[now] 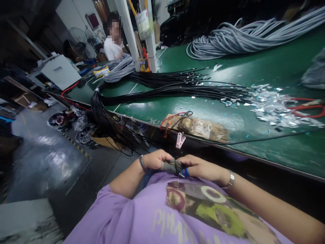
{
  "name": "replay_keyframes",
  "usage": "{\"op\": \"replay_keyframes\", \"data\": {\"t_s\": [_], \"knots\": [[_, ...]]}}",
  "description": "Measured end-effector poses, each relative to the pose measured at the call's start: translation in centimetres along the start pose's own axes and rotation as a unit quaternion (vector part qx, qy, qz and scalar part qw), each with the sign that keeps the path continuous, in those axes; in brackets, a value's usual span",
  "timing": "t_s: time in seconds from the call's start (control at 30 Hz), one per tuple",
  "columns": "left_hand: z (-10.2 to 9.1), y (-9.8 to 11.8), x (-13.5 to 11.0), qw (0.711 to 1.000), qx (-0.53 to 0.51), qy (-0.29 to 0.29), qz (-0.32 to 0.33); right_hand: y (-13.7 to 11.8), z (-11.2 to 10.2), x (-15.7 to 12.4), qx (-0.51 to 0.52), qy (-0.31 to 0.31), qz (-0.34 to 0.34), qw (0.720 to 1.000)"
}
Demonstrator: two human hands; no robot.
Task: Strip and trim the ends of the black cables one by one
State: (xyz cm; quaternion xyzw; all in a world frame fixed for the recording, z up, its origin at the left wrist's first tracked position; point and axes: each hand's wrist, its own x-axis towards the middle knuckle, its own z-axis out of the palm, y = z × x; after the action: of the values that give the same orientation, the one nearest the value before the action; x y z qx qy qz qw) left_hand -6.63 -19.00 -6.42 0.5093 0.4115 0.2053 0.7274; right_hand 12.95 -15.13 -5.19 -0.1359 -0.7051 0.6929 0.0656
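Note:
My left hand (156,160) and my right hand (199,166) meet low in front of the purple shirt, just short of the green workbench (132,115). Dark grey coverings (169,166) wrap some fingertips, and a blue band (185,172) circles a right finger. Both hands are closed, their fingertips pressed together. Whatever sits between them is too small and dark to make out; a thin pale glint shows below. Closest on the bench edge is a pink clothespin (180,140), beside a worn wooden board (203,128) with red and black wires on it.
Black cables (152,93) lie along the bench and hang over its left edge. Grey cable bundles (228,39) lie behind. White and blue scraps (270,105) cover the right side near a red cable loop (308,110). A person (113,40) sits beyond a white post.

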Motion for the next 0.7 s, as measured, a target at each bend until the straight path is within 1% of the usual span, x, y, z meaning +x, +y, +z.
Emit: {"op": "replay_keyframes", "data": {"t_s": [0.07,0.1,0.17,0.27,0.33,0.43,0.47,0.53,0.6,0.63,0.67,0.7], "knots": [[0.2,0.6,0.1,0.999,0.026,-0.003,0.02,0.4,-0.3,-0.1,0.089,-0.006,0.063,0.994],[0.2,0.9,0.1,0.999,0.035,-0.002,0.031,0.7,-0.5,-0.3,0.115,0.001,0.077,0.99],[0.1,1.2,0.1,0.997,0.043,0.014,0.055,1.5,-0.9,-0.5,0.168,0.032,0.078,0.982],[-0.3,1.3,0.0,0.992,0.041,0.078,0.092,2.7,-1.3,-0.4,0.265,0.122,0.049,0.955],[-0.6,1.2,0.0,0.985,0.038,0.12,0.115,3.1,-1.3,0.2,0.289,0.164,0.048,0.942],[-0.9,1.0,0.3,0.979,0.03,0.151,0.135,3.1,-1.0,1.4,0.267,0.21,0.048,0.939],[-0.9,0.9,0.4,0.978,0.023,0.155,0.14,3.0,-0.9,1.8,0.245,0.237,0.041,0.939],[-1.0,0.8,0.7,0.976,0.007,0.158,0.147,2.7,-0.6,2.3,0.183,0.316,0.013,0.931],[-1.1,0.6,1.0,0.976,-0.011,0.159,0.149,2.5,-0.4,2.6,0.123,0.39,-0.021,0.912],[-1.1,0.5,1.1,0.975,-0.02,0.161,0.149,2.5,-0.3,2.8,0.11,0.406,-0.029,0.907],[-1.2,0.4,1.3,0.975,-0.031,0.163,0.149,2.5,-0.2,2.9,0.115,0.405,-0.027,0.907],[-1.2,0.3,1.4,0.974,-0.04,0.166,0.15,2.5,-0.2,3.0,0.137,0.388,-0.016,0.912]]}}
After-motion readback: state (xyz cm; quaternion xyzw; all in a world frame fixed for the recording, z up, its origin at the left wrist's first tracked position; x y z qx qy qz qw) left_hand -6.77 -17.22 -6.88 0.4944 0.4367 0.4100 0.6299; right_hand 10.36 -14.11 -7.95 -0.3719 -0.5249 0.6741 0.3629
